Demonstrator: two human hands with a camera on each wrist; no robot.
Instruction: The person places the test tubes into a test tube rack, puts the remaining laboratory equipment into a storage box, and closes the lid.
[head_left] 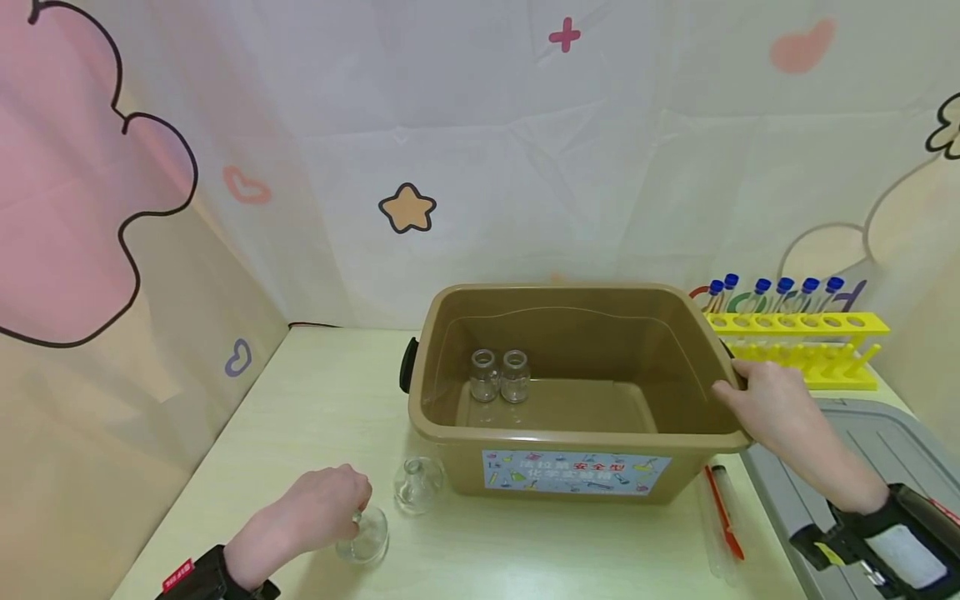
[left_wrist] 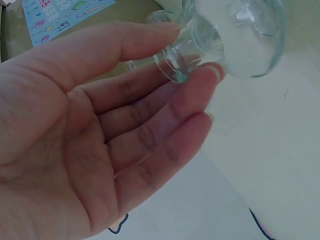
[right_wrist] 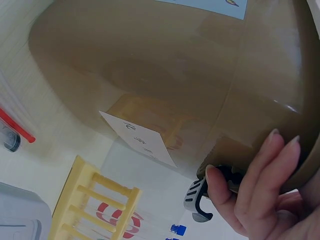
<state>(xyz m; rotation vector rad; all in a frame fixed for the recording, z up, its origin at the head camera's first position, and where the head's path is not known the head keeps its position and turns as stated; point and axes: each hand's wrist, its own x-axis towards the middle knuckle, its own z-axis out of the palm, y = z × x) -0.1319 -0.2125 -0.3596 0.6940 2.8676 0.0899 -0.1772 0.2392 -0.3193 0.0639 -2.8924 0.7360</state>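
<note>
My left hand (head_left: pixel 311 512) pinches the neck of a clear glass flask (head_left: pixel 367 537) at the table's front left. In the left wrist view the thumb and fingers lie about the neck of that flask (left_wrist: pixel 250 42), which looks tilted there. A second glass flask (head_left: pixel 417 485) stands close by, beside the brown plastic bin (head_left: pixel 551 437). At the bin's right end my right hand (head_left: pixel 780 408) grips its rim, fingers on the outer wall near a black clip (right_wrist: pixel 197 200). Two small glass bottles (head_left: pixel 499 377) stand upright inside the bin, toward its left.
Behind the right hand stands a yellow test tube rack (head_left: pixel 798 325) with several blue-capped tubes. A grey lid (head_left: pixel 862 450) lies at the right. Between lid and bin are a red stick-like tool (head_left: pixel 723 517) and a clear tube. A printed curtain (head_left: pixel 480 150) hangs behind.
</note>
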